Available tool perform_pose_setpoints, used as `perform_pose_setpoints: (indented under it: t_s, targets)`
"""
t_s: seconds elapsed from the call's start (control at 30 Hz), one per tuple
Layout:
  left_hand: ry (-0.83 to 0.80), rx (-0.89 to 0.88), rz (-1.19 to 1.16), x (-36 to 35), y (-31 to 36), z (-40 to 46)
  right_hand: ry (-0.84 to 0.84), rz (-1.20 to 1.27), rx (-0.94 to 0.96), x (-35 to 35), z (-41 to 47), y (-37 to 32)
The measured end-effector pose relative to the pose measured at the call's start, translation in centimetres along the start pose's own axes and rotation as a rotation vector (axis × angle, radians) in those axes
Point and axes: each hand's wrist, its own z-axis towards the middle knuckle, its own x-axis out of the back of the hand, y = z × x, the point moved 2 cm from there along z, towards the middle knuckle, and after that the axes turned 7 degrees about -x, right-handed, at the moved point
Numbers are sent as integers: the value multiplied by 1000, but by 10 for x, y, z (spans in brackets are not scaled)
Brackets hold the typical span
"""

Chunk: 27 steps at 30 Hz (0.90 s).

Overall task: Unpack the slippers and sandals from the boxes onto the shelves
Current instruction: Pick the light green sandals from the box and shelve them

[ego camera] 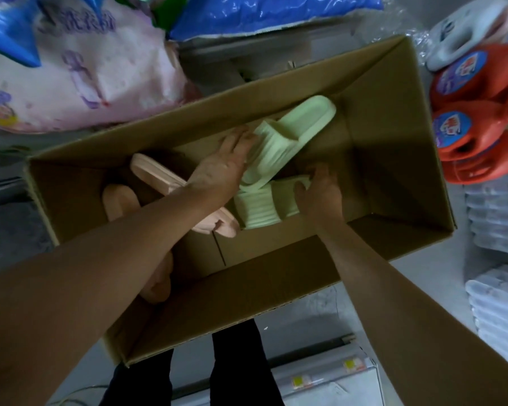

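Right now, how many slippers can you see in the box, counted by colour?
Green slippers: 2, one under the left hand, one gripped by the right hand.
Pink slippers: 3.
Total: 5 in the cardboard box.

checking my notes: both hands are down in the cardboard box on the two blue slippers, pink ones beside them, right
Not quite: in the head view the slippers under the left hand and right hand are light green slippers, not blue. The rest holds: both hands are in the cardboard box, pink slippers beside them.
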Motion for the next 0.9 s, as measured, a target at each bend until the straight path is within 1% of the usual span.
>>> perform_pose_setpoints:
  t_s: [0.03, 0.1, 0.17, 0.2, 0.3, 0.37, 0.43, 0.47, 0.5, 0.53, 0.57, 0.63, 0.67, 0.7, 0.73, 0.77, 0.83, 0.9]
  targets:
    - [-51, -47, 37, -5, -2, 8, -51, -62, 8, -12, -6, 3]
    - [-158, -104, 81, -15, -4, 26, -198, -189, 146, -38, -19, 9]
    - [-202, -123, 100, -21, -4, 41, -240, -263, 272, -54, -28, 15]
    - [-193, -120, 95, -21, -4, 46, -221, -281, 290, -56, -27, 17]
    - [-180, -70, 93, -20, -7, 58, -190, -305, 251, -46, -18, 20]
    - [-224, -58, 141, -21, -6, 65, -128, -356, 345, -31, -13, 18]
    - [-251, -69, 140, -22, -3, 74, -14, -303, 358, -9, -9, 17]
    - [-246, -96, 136, -22, 0, 77, 38, -229, 365, -1, -8, 16]
    - [-241, -139, 159, -21, 3, 80, -66, -147, 310, 2, -10, 19]
    - [-249, -185, 194, -20, 5, 81, -143, -120, 319, 4, -4, 26]
    - [-264, -227, 207, -20, 7, 81, -131, -98, 341, 6, 3, 34]
    - [-282, -271, 127, -16, 10, 72, -105, 55, 280, 15, 2, 39]
    - [-269, -267, 62, -10, 12, 65, -151, 223, 187, 22, -6, 34]
    - [-251, -256, 9, -3, 13, 56, -109, 328, 128, 25, -16, 31]
    - [-232, -254, -23, 7, 14, 46, -73, 379, 45, 31, -19, 33]
    - [-213, -259, -35, 16, 15, 36, -166, 433, -51, 34, -21, 35]
    - [-186, -258, -89, 36, 19, 16, -271, 439, -128, 42, -27, 36]
    - [-178, -195, -207, 54, 23, -6, -324, 429, -122, 50, -35, 31]
